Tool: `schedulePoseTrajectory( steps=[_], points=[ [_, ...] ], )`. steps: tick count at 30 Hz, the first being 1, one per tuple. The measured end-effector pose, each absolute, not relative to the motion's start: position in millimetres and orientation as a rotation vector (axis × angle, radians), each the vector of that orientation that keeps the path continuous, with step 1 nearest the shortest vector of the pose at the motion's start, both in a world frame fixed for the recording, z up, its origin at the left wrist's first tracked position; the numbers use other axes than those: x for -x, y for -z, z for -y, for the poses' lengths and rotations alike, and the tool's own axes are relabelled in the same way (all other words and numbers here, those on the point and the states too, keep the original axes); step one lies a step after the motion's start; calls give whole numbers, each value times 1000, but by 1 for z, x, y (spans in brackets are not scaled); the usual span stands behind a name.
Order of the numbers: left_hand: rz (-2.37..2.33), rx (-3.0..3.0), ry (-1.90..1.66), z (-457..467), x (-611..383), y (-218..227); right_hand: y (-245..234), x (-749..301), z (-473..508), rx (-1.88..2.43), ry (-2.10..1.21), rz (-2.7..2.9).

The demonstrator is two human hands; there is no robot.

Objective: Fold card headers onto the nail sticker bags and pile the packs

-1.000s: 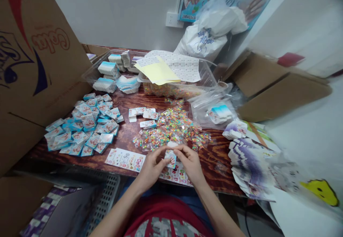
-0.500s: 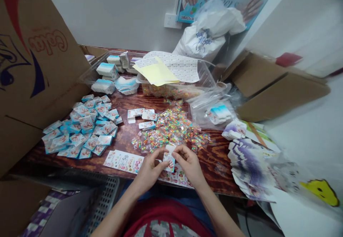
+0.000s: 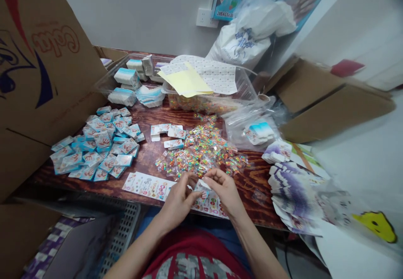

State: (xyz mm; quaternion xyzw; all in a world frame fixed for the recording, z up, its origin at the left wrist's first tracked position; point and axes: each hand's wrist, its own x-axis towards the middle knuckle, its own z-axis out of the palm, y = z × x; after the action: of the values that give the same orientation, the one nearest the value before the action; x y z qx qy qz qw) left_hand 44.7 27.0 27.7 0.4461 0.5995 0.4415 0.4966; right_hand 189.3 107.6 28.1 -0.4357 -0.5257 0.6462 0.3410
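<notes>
Between my fingertips, near the table's front edge, is a small printed cardboard box (image 3: 203,188). My left hand (image 3: 180,199) grips its left side with thumb and fingers. My right hand (image 3: 224,190) pinches its upper right end. Under both hands lies a long sticker sheet (image 3: 149,186) printed with small colourful pictures. Just beyond my fingers spreads a heap of tiny clear packets (image 3: 204,146) with bright candy-like pieces. A few small white boxes (image 3: 174,143) lie left of that heap. The inside of the held box is hidden.
Many small blue-and-white boxes (image 3: 100,144) are piled at left, beside a large cardboard carton (image 3: 44,81). Clear plastic trays (image 3: 248,86) stand at the back. A clear bag (image 3: 229,130) and fanned purple-white cards (image 3: 288,195) lie at right.
The small box has tilted between my hands, and its raised white end flap now shows less. My right fingers have closed over its top end. The camera view has shifted slightly.
</notes>
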Motion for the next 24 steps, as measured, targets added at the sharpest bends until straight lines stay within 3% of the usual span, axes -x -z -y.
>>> schedulePoseTrajectory(
  steps=[9, 24],
  points=[
    [-1478, -1061, -1075, -27, -43, -25, -37, -191, -105, 1111, -1571, 1638],
    [-1376, -937, -1108, -24, -43, -21, -36, -189, -98, 1076, -1510, 1585]
  ],
)
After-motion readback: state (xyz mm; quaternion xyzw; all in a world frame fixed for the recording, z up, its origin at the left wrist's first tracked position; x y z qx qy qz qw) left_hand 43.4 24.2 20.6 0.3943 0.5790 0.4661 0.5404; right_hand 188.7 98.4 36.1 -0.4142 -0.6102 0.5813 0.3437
